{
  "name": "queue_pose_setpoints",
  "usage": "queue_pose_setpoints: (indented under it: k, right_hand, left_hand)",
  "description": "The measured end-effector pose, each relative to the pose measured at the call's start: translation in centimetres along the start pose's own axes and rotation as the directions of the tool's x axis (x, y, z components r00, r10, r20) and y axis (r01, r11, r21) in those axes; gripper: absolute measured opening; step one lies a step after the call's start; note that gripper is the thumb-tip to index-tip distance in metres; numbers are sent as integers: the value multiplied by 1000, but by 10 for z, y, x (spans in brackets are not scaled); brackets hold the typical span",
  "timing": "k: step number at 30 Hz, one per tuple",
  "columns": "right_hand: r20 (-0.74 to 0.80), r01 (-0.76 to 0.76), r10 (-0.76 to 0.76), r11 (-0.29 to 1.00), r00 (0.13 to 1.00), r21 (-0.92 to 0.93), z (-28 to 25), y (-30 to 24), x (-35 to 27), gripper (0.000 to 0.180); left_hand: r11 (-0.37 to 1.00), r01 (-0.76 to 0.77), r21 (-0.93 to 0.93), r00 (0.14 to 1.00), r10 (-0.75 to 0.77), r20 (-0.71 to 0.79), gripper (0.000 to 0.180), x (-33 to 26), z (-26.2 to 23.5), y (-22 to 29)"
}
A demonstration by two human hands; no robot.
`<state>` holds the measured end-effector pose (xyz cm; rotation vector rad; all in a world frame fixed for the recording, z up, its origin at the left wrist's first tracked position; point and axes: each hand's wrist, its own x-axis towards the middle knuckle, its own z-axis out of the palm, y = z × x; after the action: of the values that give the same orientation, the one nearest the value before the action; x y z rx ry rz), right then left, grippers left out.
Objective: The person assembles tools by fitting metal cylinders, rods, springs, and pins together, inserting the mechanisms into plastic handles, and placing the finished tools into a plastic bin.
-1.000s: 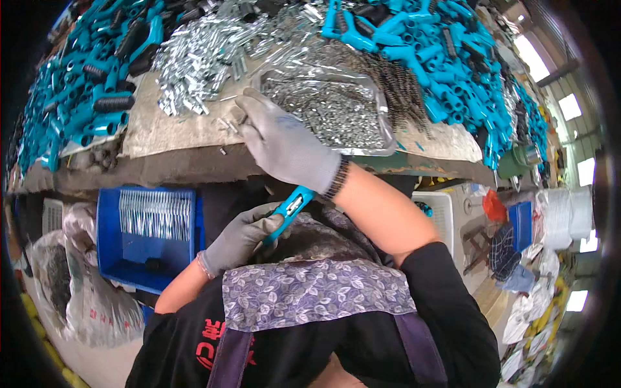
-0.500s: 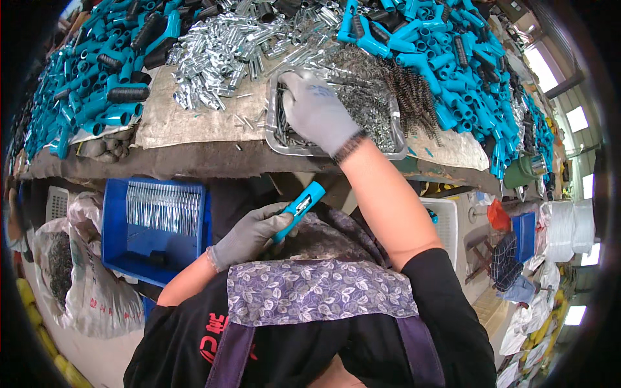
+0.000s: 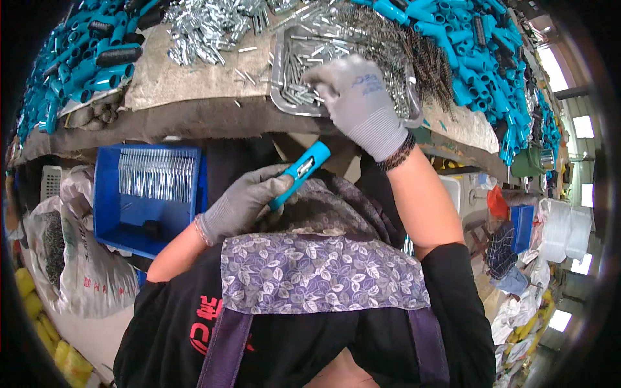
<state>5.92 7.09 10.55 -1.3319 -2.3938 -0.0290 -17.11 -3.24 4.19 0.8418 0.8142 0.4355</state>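
My left hand (image 3: 249, 200), in a grey glove, grips a teal plastic handle (image 3: 301, 171) with a metal insert, held over my lap below the bench edge. My right hand (image 3: 359, 103), also gloved, reaches up into a shallow metal tray (image 3: 279, 77) of small silver pins and springs; its fingertips rest among the pins. Whether it has picked one up is hidden by the fingers. Heaps of teal handles (image 3: 479, 58) lie on the bench right of the tray, and more of them (image 3: 71, 71) at the left.
Loose silver metal parts (image 3: 207, 29) are piled on the bench behind the tray. A blue bin (image 3: 150, 194) with rows of metal pieces stands below the bench at my left, beside plastic sacks (image 3: 71, 258). Boxes and bags crowd the floor at the right.
My right hand has drawn nearer across the tray of pins. My left hand has stayed over my lap with the teal handle. My view has dipped, so the bench sits higher in the picture.
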Motion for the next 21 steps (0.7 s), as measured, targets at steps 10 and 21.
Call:
queue_pose_setpoints:
  k: [10, 21]
  right_hand:
    - [196, -255, 167, 732, 966, 631, -28, -37, -69, 15]
    - [135, -54, -9, 890, 991, 454, -1, -52, -75, 15]
  left_hand:
    - [998, -23, 58, 999, 25, -32, 62, 0, 5, 16]
    - [985, 7, 175, 994, 12, -107, 39, 2, 14, 10]
